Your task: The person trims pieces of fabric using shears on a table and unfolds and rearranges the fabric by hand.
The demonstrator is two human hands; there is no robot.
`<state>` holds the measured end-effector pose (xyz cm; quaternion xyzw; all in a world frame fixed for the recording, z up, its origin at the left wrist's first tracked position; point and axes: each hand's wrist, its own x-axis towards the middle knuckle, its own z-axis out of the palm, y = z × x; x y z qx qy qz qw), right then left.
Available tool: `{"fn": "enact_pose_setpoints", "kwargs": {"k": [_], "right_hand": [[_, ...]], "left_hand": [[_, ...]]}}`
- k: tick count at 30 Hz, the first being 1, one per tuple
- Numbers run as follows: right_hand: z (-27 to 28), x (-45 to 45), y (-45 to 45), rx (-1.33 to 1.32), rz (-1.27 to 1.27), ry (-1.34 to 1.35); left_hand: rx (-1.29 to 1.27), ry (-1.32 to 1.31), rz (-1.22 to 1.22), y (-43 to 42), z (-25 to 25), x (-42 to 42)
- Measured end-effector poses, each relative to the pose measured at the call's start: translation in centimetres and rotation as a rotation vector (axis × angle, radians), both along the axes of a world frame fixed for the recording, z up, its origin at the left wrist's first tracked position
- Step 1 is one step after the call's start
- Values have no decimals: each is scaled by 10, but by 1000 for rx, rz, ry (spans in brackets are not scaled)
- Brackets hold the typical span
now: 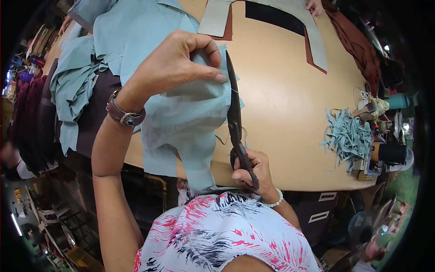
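A light blue-green cloth (190, 118) hangs over the near edge of the tan table. My left hand (181, 63), with a brown leather band on its wrist, pinches the cloth's upper right part between thumb and fingers. Large dark scissors (234, 113) point away from me along the cloth's right edge, their blades looking closed or nearly so. Around the scissors' handles my right hand (253, 170) is wrapped, a pale bead bracelet on its wrist. Some cloth edge lies behind the blades.
More blue-green cloth (77, 86) is heaped at the left. Thin cloth scraps (346, 136) pile up on the tan table (290, 136) at the right, near a dark cylinder (392, 153). Grey cut pieces (317, 50) and another person's hand (314, 6) are at the far side.
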<state>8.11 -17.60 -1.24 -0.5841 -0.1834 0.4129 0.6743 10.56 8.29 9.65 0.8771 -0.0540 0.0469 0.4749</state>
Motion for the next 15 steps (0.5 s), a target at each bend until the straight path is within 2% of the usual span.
{"fn": "enact_pose_setpoints", "kwargs": {"k": [15], "right_hand": [[1,-3,0,-40,-6,43]], "left_hand": [[10,3,30,1,-2,-3]]}}
